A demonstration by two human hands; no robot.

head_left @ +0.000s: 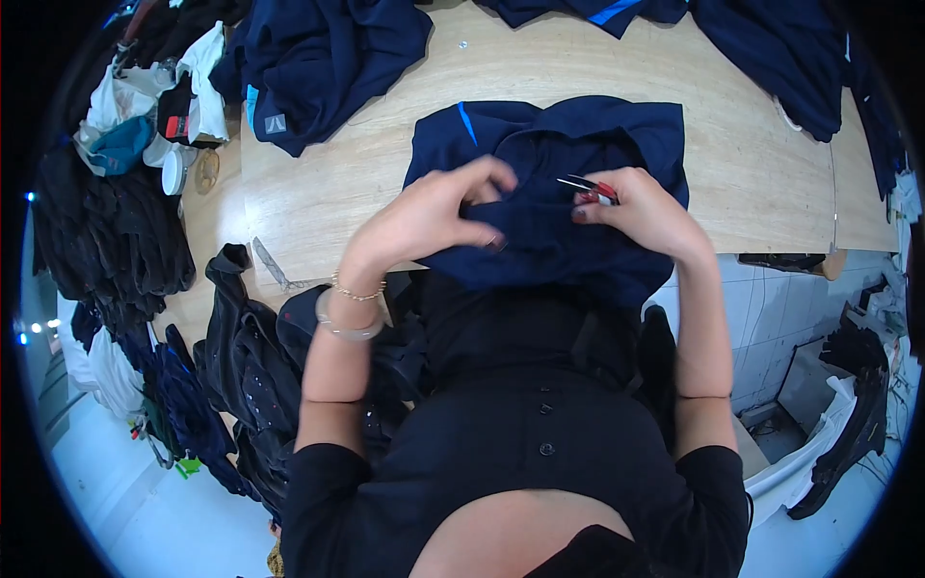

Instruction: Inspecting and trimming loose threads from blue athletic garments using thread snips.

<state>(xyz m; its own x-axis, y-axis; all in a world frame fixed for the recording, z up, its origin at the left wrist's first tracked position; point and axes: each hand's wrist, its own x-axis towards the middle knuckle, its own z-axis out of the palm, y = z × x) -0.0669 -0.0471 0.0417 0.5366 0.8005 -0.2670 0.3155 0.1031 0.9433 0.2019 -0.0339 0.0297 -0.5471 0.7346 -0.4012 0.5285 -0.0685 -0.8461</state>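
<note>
A dark navy garment with a small bright blue strip lies bunched at the table's near edge and hangs over it toward me. My right hand is closed around a pair of small red-handled thread snips, whose pointed blades aim left above the cloth. Over the garment's left part hovers my left hand, thumb and fingers spread apart and slightly blurred. Nothing shows between those fingers. Whether the left fingertips touch the fabric I cannot tell.
More navy garments lie on the wooden table at the back left and back right. Dark clothes are heaped at far left, near a white cup-like container. A clear ruler-like piece rests by the left near edge.
</note>
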